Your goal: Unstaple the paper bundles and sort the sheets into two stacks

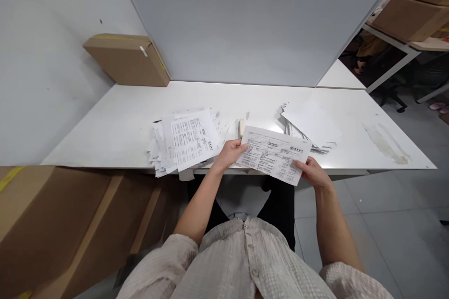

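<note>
A printed sheet of paper (271, 154) is stretched between my two hands, tilted slightly down to the right over the table's front edge. My left hand (231, 153) pinches its left side, thumb on top. At its lower right, my right hand (314, 173) grips the edge, also with the thumb on the printed face. Left of my left hand lies an untidy pile of printed papers (194, 138), some overhanging the front edge. Beyond my right hand rests another stack of papers (312, 121), its top sheet blank. A small beige block (242, 127) sits partly behind the held sheet.
The white table (122, 117) meets a grey panel (228, 28) at the back. A cardboard box (129, 58) leans in the left rear corner. Large cardboard boxes (52, 215) stand at lower left. More boxes (410, 14) sit on another desk at right. A grey stain (387, 145) marks the table's right end.
</note>
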The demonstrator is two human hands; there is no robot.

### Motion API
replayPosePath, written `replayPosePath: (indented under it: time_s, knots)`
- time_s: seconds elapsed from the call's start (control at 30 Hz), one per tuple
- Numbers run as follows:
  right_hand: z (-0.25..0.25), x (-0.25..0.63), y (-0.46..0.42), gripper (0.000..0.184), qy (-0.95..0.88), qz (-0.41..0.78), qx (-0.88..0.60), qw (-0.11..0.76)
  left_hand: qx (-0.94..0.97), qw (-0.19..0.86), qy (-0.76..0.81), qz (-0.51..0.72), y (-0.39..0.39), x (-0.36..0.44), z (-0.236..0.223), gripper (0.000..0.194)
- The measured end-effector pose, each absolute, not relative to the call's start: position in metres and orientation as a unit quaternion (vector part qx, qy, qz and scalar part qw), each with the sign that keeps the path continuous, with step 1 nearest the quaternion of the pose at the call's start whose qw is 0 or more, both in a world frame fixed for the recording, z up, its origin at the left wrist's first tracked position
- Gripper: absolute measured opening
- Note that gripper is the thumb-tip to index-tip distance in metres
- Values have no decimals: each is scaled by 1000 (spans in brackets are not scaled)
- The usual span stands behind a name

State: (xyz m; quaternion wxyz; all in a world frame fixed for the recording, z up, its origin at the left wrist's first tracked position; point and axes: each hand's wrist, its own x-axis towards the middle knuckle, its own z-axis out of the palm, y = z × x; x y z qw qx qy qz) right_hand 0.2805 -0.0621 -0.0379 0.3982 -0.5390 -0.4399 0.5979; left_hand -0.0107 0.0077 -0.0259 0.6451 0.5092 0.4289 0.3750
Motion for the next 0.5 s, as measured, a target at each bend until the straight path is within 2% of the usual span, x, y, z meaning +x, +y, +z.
replayPosePath:
  time_s: [0.2,0.27,0.37,0.5]
  knots:
    - [-38,272,-83,33,-474,591,-582,295,612,574,467,279,6,-9,-25,32]
    - [-45,268,-93,34,-476,585,-590,288,645,525,494,254,6,-8,-30,30]
    - [-57,262,-108,34,-423,599,-590,337,663,464,528,256,6,-4,-37,23]
    - [-66,247,-119,34,-298,615,-582,441,653,391,554,337,9,0,-41,35]
